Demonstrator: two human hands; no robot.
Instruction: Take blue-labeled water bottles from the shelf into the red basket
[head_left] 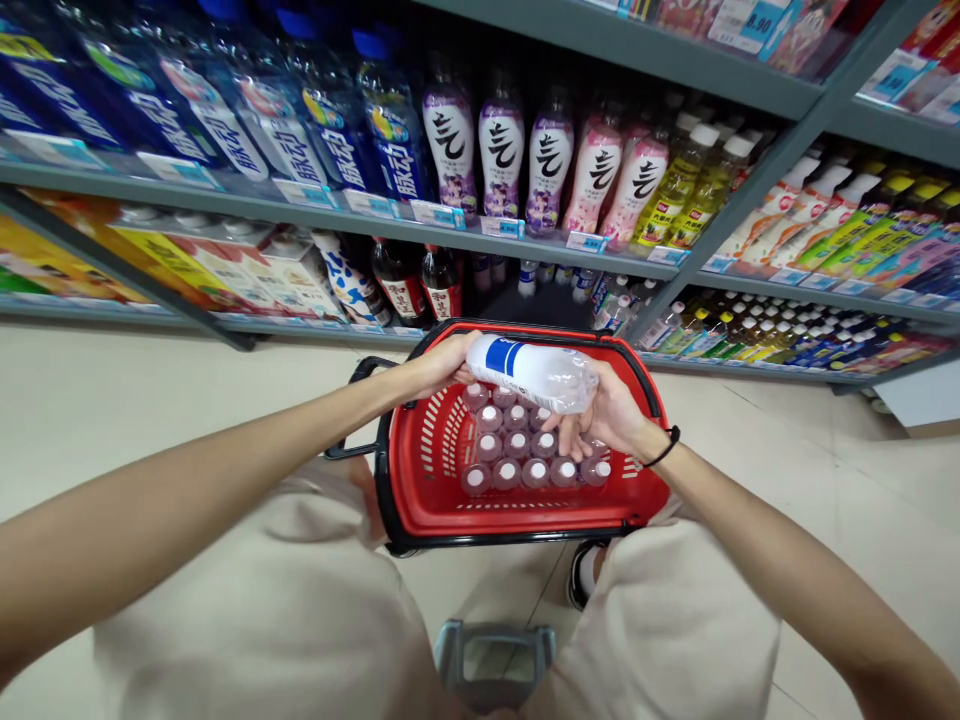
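Note:
A clear plastic bottle with a blue and white label (525,370) lies sideways above the basket, held between my two hands. My left hand (448,362) is closed around its left end. At the right end, my right hand (616,408) grips the bottle's base, its lower fingers hanging down toward the bottles below. Beneath them stands a red shopping basket (427,505) with a black rim. Several white-capped bottles (516,445) of purplish look stand upright in rows inside it; my right hand and the held bottle cover some of them.
Shelves of drinks run behind the basket, with blue-capped bottles (390,120), purple-labelled bottles (501,150) and dark bottles (441,280). Bottles also stand in the dark lower shelf bay (499,300). A grey stool (495,640) is on the floor between my legs.

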